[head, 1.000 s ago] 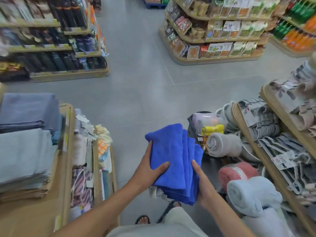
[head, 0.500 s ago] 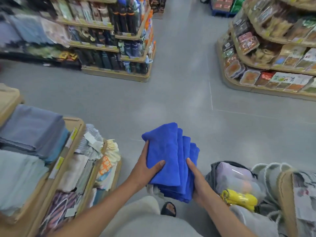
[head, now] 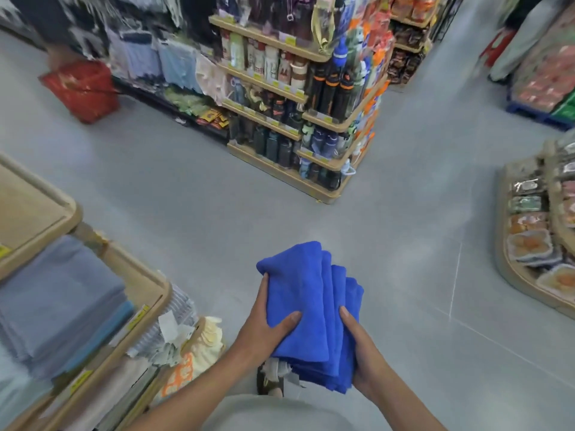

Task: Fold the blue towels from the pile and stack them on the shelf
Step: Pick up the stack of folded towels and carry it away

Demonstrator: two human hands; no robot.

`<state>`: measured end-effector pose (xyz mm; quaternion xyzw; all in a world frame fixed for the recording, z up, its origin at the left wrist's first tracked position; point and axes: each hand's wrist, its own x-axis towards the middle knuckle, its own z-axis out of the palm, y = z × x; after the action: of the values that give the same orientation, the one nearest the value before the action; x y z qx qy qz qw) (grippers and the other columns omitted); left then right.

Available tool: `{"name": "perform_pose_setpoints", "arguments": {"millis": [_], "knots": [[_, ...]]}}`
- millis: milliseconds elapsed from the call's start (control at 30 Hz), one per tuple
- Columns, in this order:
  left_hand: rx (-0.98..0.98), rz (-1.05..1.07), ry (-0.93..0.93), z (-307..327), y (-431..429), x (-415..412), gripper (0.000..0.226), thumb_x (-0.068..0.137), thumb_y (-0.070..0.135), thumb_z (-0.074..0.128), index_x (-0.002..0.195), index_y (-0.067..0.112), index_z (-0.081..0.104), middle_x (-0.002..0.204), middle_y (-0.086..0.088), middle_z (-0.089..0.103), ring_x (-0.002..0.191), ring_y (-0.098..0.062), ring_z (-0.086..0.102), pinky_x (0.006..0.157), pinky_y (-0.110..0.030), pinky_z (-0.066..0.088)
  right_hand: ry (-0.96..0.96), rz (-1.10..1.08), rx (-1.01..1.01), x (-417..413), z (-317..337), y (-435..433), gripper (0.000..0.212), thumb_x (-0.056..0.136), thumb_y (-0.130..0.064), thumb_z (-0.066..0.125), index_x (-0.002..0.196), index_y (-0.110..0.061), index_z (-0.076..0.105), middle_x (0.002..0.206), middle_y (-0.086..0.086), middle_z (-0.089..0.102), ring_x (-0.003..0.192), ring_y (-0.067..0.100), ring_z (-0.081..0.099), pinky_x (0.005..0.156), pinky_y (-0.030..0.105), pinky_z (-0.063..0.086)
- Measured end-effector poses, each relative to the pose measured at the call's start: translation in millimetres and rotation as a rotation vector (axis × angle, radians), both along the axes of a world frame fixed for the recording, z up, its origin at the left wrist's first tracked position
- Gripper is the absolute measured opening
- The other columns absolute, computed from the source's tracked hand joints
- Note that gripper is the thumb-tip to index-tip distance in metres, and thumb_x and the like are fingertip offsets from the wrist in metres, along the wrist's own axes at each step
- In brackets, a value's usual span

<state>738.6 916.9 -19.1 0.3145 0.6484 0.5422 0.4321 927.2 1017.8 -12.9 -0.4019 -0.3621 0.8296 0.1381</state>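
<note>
Your left hand (head: 267, 328) and right hand (head: 362, 362) clamp the blue towels (head: 311, 306) from either side, thumbs on top, likely to keep the folded layers from sliding apart while you carry them at waist height over the floor (head: 311, 213). Four folded edges show, fanned. The shelf (head: 146, 293) of grey towels (head: 56, 293) sits to your left.

The left hand (head: 264, 329) and the right hand (head: 362, 357) held a stack of folded blue towels (head: 311, 306) from both sides, above the grey floor (head: 217, 219). A shelf (head: 146, 293) with folded grey-blue cloths (head: 59, 300) stood to the left. A red basket (head: 82, 90) was far back by the store racks (head: 311, 98).
</note>
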Motion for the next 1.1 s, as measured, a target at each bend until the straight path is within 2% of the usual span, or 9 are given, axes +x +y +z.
{"name": "perform_pose_setpoints", "arguments": {"millis": [167,300,500,600,667,767,867,967,1100], "knots": [[0.01,0.044,0.011,11.7,91.2,-59.9,0.088,0.077,0.068,0.075,0.139,0.075,0.013,0.141,0.048,0.037,0.129,0.018,0.043,0.089,0.001,0.041,0.0,0.039,-0.006,-65.7,11.6,100.6,0.058,0.094,-0.056,0.066,0.143,-0.026,0.058,0.143,0.011,0.061,0.132,0.03,0.059,0.098,0.041,0.056],[0.012,0.116,0.024,14.5,158.2,-110.2,0.088,0.08,0.063,0.076,0.142,0.073,0.014,0.145,0.045,0.036,0.132,0.016,0.042,0.092,0.0,0.04,0.016,0.105,-0.027,-123.0,11.6,177.3,0.053,0.093,-0.058,0.067,0.137,-0.029,0.063,0.143,0.01,0.061,0.132,0.029,0.059,0.097,0.04,0.057],[0.003,0.322,0.051,1.0,244.0,-190.7,0.091,0.077,0.069,0.075,0.14,0.076,0.01,0.143,0.049,0.034,0.132,0.018,0.04,0.09,0.0,0.041,0.016,0.277,-0.021,-229.9,6.0,293.3,0.052,0.087,-0.057,0.072,0.131,-0.03,0.068,0.14,0.008,0.064,0.128,0.028,0.062,0.097,0.042,0.057],[0.003,0.457,0.036,9.8,276.5,-229.2,0.087,0.078,0.067,0.075,0.138,0.077,0.012,0.141,0.05,0.035,0.131,0.019,0.041,0.09,0.002,0.039,0.003,0.409,-0.004,-292.4,10.8,345.4,0.061,0.082,-0.057,0.077,0.135,-0.027,0.066,0.139,0.009,0.065,0.127,0.03,0.063,0.103,0.047,0.051],[0.011,0.55,0.075,17.9,293.3,-254.7,0.087,0.081,0.063,0.076,0.143,0.071,0.015,0.146,0.042,0.038,0.134,0.013,0.042,0.094,-0.001,0.039,0.036,0.494,-0.026,-336.8,15.3,373.3,0.073,0.078,-0.056,0.081,0.14,-0.023,0.06,0.14,0.011,0.064,0.128,0.031,0.062,0.099,0.047,0.055],[0.007,0.705,0.047,25.9,301.7,-293.8,0.091,0.081,0.062,0.076,0.149,0.063,0.015,0.149,0.037,0.039,0.137,0.009,0.042,0.099,-0.011,0.043,0.034,0.653,-0.06,-406.2,18.7,397.2,0.069,0.08,-0.056,0.08,0.139,-0.023,0.062,0.142,0.012,0.062,0.13,0.032,0.06,0.096,0.045,0.057],[0.006,0.88,0.063,27.7,293.8,-325.8,0.091,0.08,0.063,0.076,0.148,0.065,0.015,0.148,0.039,0.039,0.135,0.01,0.043,0.096,-0.008,0.044,0.042,0.832,-0.075,-471.3,18.5,400.6,0.057,0.089,-0.057,0.072,0.136,-0.026,0.065,0.144,0.012,0.06,0.132,0.032,0.059,0.098,0.043,0.056],[0.013,1.045,0.082,26.3,279.3,-356.7,0.093,0.078,0.067,0.076,0.147,0.066,0.014,0.148,0.038,0.039,0.136,0.009,0.043,0.102,-0.016,0.043,0.018,0.996,-0.066,-536.0,17.6,390.4,0.057,0.089,-0.059,0.07,0.135,-0.027,0.065,0.143,0.012,0.061,0.132,0.032,0.059,0.097,0.042,0.056],[0.033,1.235,0.117,25.6,252.4,-402.7,0.091,0.074,0.072,0.075,0.142,0.072,0.014,0.143,0.048,0.037,0.133,0.016,0.041,0.096,-0.006,0.043,0.026,1.182,-0.048,-618.6,21.9,359.8,0.058,0.088,-0.06,0.071,0.135,-0.026,0.065,0.143,0.012,0.061,0.131,0.032,0.06,0.095,0.041,0.057]]}}
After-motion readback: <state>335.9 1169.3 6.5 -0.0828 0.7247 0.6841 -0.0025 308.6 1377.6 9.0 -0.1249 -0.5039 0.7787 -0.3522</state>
